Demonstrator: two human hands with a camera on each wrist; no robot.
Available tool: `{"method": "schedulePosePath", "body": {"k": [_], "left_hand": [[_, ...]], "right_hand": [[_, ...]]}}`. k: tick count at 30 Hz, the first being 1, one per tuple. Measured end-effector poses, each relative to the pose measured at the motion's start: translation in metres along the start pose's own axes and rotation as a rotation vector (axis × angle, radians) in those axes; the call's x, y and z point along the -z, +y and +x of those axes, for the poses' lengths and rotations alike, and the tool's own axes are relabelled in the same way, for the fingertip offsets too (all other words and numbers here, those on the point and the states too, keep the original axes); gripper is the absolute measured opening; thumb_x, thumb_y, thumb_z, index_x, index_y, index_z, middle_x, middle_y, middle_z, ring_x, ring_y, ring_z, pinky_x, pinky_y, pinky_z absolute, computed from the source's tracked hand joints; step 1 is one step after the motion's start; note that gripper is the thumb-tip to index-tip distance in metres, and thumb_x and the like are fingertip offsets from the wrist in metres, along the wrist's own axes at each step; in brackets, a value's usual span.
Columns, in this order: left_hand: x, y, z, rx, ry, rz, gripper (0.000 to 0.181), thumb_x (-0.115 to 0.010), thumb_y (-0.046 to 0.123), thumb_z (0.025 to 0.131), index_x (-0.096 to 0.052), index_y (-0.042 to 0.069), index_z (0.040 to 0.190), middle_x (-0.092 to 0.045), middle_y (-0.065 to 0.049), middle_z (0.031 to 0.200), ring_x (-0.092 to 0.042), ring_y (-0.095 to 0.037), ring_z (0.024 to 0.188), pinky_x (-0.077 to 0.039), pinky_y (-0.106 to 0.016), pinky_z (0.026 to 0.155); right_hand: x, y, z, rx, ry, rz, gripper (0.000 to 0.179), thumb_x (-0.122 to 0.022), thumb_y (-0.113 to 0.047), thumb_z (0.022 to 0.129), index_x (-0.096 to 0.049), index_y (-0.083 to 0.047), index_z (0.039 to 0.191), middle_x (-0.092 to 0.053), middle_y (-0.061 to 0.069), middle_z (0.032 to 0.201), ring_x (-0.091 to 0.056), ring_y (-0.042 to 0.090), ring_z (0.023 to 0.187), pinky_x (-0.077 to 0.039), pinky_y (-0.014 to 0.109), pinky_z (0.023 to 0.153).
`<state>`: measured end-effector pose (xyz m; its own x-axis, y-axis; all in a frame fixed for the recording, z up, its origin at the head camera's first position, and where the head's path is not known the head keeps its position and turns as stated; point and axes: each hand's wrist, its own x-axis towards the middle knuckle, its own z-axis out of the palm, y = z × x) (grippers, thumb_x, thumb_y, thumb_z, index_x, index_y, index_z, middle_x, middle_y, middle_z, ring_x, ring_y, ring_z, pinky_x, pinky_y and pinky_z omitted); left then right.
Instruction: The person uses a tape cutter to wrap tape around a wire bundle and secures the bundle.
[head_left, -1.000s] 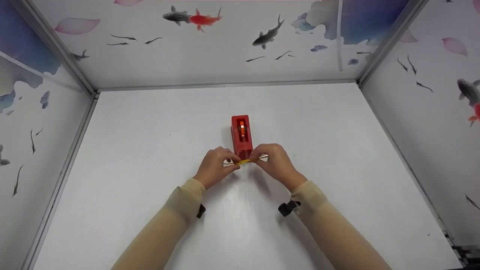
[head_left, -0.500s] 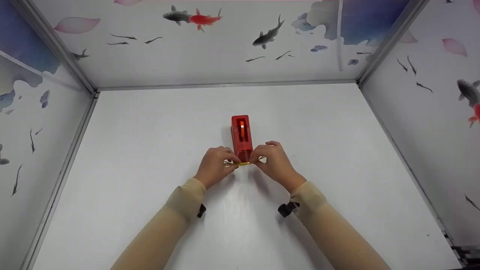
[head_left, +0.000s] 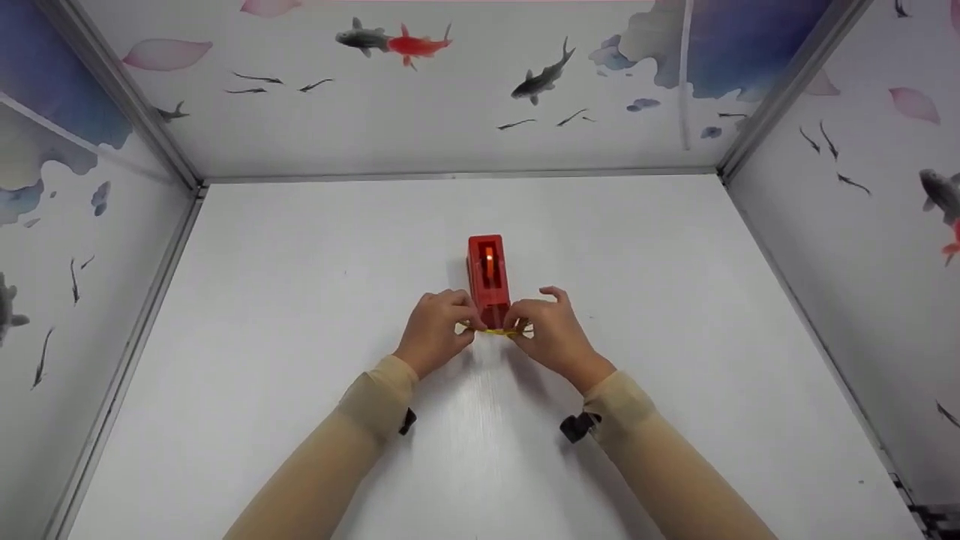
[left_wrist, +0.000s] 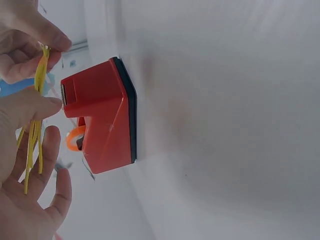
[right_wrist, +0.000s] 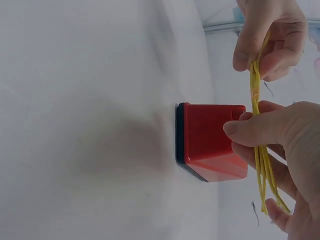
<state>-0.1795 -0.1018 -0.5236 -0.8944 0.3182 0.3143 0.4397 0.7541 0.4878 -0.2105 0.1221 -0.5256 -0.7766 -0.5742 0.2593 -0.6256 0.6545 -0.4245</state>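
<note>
A folded bundle of thin yellow cord (left_wrist: 39, 77) stretches between the two hands, just in front of a red tape dispenser (head_left: 493, 296). My left hand (head_left: 439, 330) pinches one part of it between thumb and fingers; loose strands hang past the palm in the left wrist view. At the other side my right hand (head_left: 553, 334) pinches the bundle too, with strands trailing along its fingers in the right wrist view. Between the hands the strands lie close together, with what looks like a clear glossy band around them. The dispenser's toothed edge faces the hands, and an orange roll (left_wrist: 75, 138) sits in it.
The dispenser stands on a white table (head_left: 300, 315) on its dark base (left_wrist: 131, 110). Patterned panels with painted fish (head_left: 420, 45) enclose the table at the back and both sides. A dark wrist camera (head_left: 579, 427) sits at the right sleeve.
Both hands have drawn slightly closer along the cord, and a right finger now lifts outward. The head view has shifted a little. The dispenser stays in place.
</note>
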Motion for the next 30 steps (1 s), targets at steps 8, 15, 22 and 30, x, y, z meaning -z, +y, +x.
{"method": "schedulePosePath", "body": {"k": [8,15,22,30], "left_hand": [[0.001,0.001,-0.002,0.033,-0.015,-0.011,0.007,-0.085,0.014,0.087,-0.083,0.019,0.091,-0.068,0.004,0.095,-0.065,-0.014,0.089,-0.055,-0.032,0.086],[-0.001,0.001,-0.002,0.0,0.009,-0.046,0.007,-0.085,0.01,0.086,-0.081,0.016,0.087,-0.068,0.004,0.094,-0.067,-0.013,0.087,-0.058,-0.031,0.083],[-0.004,-0.001,-0.005,0.03,-0.022,-0.102,0.008,-0.084,0.012,0.086,-0.08,0.017,0.091,-0.067,0.004,0.095,-0.066,-0.012,0.09,-0.058,-0.03,0.085],[-0.004,-0.001,-0.01,0.123,-0.058,-0.161,0.013,-0.082,0.021,0.09,-0.08,0.02,0.102,-0.07,0.006,0.096,-0.067,-0.011,0.091,-0.058,-0.031,0.085]], "right_hand": [[0.014,-0.007,0.007,-0.07,-0.167,-0.038,0.013,-0.082,-0.027,0.089,-0.082,-0.021,0.101,-0.079,-0.008,0.09,-0.073,0.008,0.083,-0.023,0.063,0.117],[0.019,-0.012,0.009,-0.119,-0.253,-0.088,0.016,-0.074,-0.032,0.096,-0.084,-0.023,0.105,-0.077,-0.008,0.083,-0.068,0.007,0.075,-0.023,0.066,0.117],[0.019,-0.012,0.008,-0.137,-0.232,-0.062,0.011,-0.078,-0.026,0.094,-0.085,-0.02,0.099,-0.077,-0.006,0.085,-0.07,0.01,0.079,-0.027,0.064,0.115],[0.016,-0.011,0.007,-0.144,-0.171,0.029,0.01,-0.082,-0.021,0.09,-0.085,-0.02,0.099,-0.078,-0.007,0.087,-0.071,0.01,0.082,-0.027,0.063,0.116]]}}
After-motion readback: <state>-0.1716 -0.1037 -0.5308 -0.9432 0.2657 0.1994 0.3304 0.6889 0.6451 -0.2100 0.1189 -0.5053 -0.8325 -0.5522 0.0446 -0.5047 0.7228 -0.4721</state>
